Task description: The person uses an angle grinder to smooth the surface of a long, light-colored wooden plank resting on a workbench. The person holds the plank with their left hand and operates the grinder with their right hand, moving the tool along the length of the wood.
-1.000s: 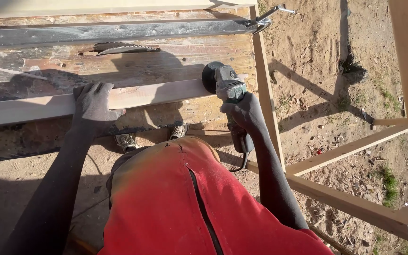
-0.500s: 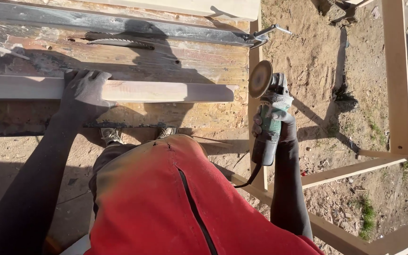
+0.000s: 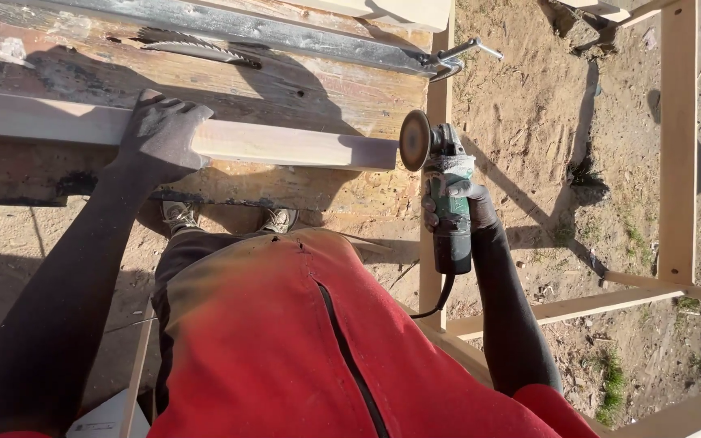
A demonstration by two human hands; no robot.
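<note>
The angle grinder (image 3: 440, 174) has swung to the wooden bar's (image 3: 285, 146) end.

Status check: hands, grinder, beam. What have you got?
Left hand pressing down on the beam. Right hand grips the grinder, disc at the beam's end. Clamp beyond, clear of the disc.

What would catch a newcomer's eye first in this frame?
The right hand grips a green angle grinder, its disc at the end of a pale wooden beam. The gloved left hand presses that beam onto a worn workbench. A red garment fills the foreground.
</note>
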